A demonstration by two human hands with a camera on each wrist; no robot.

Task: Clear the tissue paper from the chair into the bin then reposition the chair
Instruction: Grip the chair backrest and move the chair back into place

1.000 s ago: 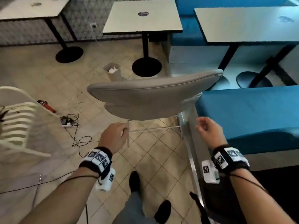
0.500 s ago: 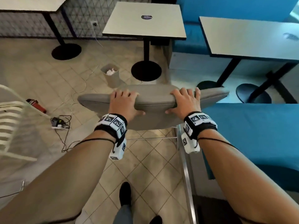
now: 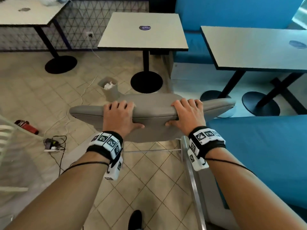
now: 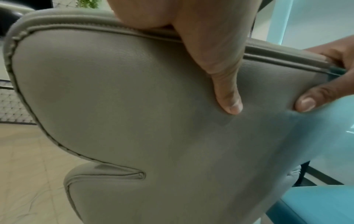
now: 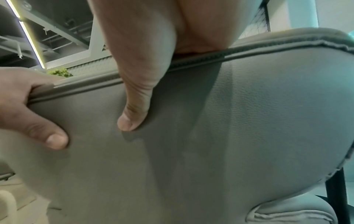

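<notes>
The floor (image 3: 41,97) was beige tile laid on the diagonal, running back to a wall panel of dark triangular mesh (image 3: 79,22), and it carried the whole room. Along the right ran the blue bench seating (image 3: 265,155), its cushion just beside the chair. Three pale square-topped tables stood beyond: one far left (image 3: 29,14), one in the middle (image 3: 142,34) on a black post and round black base, one on the right (image 3: 252,48) over the blue seats. In front of the person stood the grey padded chair (image 3: 154,108), backrest toward the camera, its metal leg frame (image 3: 181,146) showing below. The left hand (image 3: 118,118) gripped the top edge of the backrest, fingers curled over the far side and thumb (image 4: 228,97) pressed into the near face; the right hand (image 3: 186,117) clamped the same edge further right, thumb (image 5: 134,112) dug into the padding likewise. A white slatted chair (image 3: 6,141) edged in at far left. Just past the grey chair, near the middle table's base, sat the small grey bin (image 3: 110,91), with crumpled white tissue paper (image 3: 109,85) inside it. On the tiles to the left lay a power strip with tangled black cable (image 3: 53,145) and a small red object (image 3: 27,127).
</notes>
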